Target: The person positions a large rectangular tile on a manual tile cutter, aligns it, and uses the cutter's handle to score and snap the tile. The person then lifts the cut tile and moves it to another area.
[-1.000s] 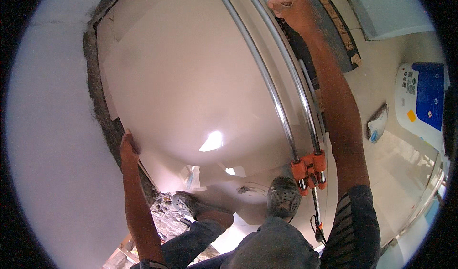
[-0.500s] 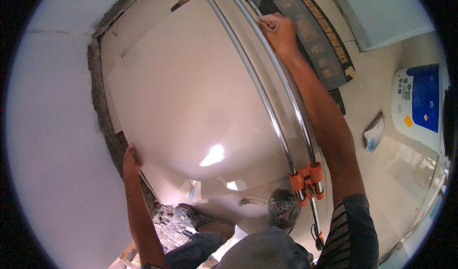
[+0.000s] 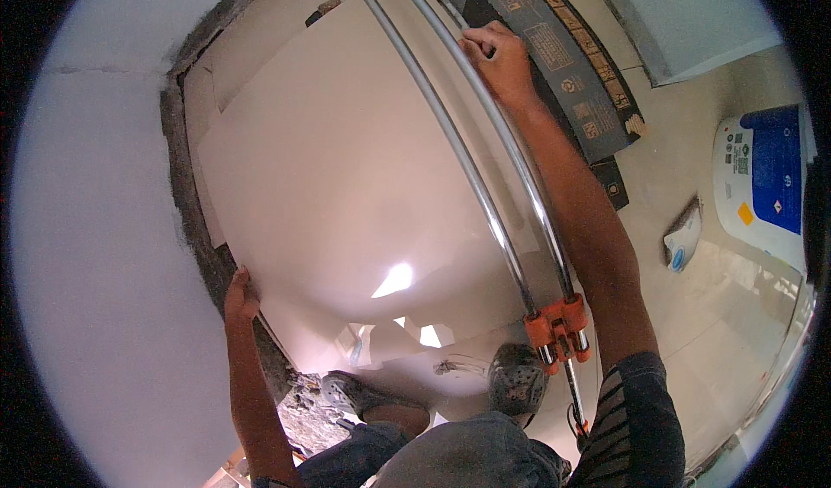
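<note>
A large glossy beige tile lies flat in front of me. Along its right side runs a tile cutter with two long steel rails and an orange carriage at the near end. My left hand grips the tile's left edge beside the wall, its fingers partly hidden. Toward the far end, my right hand is closed against the right rail, fingers curled round the cutter's side; their exact hold is hidden. Both shoes are at the tile's near end, under the carriage's left side.
A bare cement strip borders the white wall on the left. Flattened dark cardboard lies beyond my right arm. Farther right are a torn packet and a white-and-blue container on the tiled floor. Rubble shows at lower left.
The far end of the rails has swung slightly left, and my right hand has moved with it. My left hand stays at the tile's edge. The whole view has shifted a little.
</note>
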Demonstrator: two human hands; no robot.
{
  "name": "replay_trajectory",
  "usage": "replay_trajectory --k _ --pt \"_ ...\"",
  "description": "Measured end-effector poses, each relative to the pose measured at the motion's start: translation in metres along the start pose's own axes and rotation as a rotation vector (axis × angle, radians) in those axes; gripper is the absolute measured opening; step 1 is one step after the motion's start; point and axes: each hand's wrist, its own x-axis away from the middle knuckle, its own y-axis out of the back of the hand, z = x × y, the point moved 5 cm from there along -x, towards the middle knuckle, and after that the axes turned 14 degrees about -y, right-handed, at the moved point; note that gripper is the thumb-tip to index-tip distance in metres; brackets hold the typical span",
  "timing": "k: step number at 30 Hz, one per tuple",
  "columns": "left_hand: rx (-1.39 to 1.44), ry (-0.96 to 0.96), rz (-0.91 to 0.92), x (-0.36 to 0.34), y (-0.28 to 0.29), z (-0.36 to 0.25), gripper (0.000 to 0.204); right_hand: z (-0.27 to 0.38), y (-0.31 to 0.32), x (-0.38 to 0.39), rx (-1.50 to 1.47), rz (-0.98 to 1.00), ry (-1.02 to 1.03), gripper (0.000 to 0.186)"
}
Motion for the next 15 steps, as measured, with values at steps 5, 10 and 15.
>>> replay_trajectory --k 5,10,15 --pt "0.026 -0.011 0.094 0.008 -0.027 -0.003 0.036 -0.006 0.002 -0.001 -0.02 -0.002 -0.024 0.016" --pt "-0.04 -0.007 -0.013 0.007 0.0 -0.003 0.038 -0.003 -0.001 0.003 -0.001 0.016 -0.034 0.016" --pt "-0.428 -0.104 -0.116 -0.003 -0.004 -0.016 0.049 -0.005 -0.003 0.0 -0.013 -0.005 -0.008 0.015"
